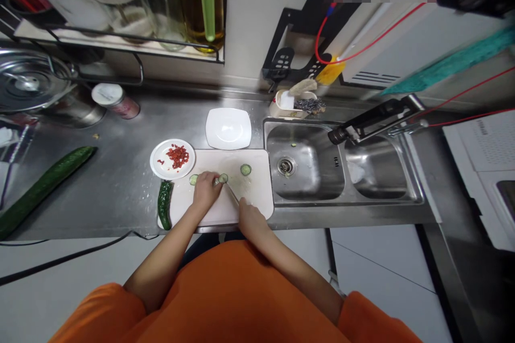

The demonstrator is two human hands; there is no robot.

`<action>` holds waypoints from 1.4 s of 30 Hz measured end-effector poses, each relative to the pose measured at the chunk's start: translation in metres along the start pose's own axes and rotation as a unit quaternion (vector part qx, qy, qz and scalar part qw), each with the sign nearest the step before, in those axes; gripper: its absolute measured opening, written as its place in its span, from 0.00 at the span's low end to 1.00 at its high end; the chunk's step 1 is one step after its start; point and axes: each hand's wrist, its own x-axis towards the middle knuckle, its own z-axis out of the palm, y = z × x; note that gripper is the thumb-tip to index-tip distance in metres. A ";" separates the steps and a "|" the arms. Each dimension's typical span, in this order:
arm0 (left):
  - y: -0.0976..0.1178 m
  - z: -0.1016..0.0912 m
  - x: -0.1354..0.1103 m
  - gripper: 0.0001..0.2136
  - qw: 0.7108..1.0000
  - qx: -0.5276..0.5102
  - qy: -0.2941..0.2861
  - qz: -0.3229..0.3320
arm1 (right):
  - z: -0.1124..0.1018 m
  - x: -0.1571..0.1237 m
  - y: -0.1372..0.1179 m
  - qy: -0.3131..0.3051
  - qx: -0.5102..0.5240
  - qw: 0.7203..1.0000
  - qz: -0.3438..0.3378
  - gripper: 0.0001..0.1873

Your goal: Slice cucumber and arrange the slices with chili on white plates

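My left hand [206, 188] rests curled on the white cutting board [257, 193], its fingers closed over a small cucumber piece next to a cut slice [223, 178]. My right hand [248, 216] grips a knife [232, 193] whose thin blade points up toward the left hand's fingertips. Another cucumber slice [245, 169] lies farther right on the board, and one slice [193, 179] lies left of my left hand. A short piece of cucumber [164, 202] lies at the board's left edge.
A round plate of chopped red chilli [173, 159] and a bare square white plate [228, 128] sit behind the board. A whole cucumber [42, 187] lies far left on the steel counter. A double sink [341, 163] with a black tap [374, 118] is to the right.
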 end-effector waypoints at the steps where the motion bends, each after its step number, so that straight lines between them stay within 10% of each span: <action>1: 0.000 0.000 0.001 0.07 1.000 0.001 -0.001 0.000 | 0.001 -0.003 0.002 -0.002 -0.003 1.000 -0.001 0.22; 11: 0.007 -0.010 0.002 0.06 0.997 -0.044 -0.023 -0.056 | -0.005 -0.020 0.017 -0.047 0.014 0.998 0.037 0.21; 25: -0.031 -0.050 -0.025 0.09 0.970 -0.039 0.112 -0.213 | -0.003 -0.014 0.022 -0.043 0.028 0.998 0.045 0.22; 42: -0.018 -0.037 -0.016 0.08 0.989 0.027 0.122 -0.079 | -0.005 -0.018 0.023 -0.047 0.020 0.998 0.040 0.23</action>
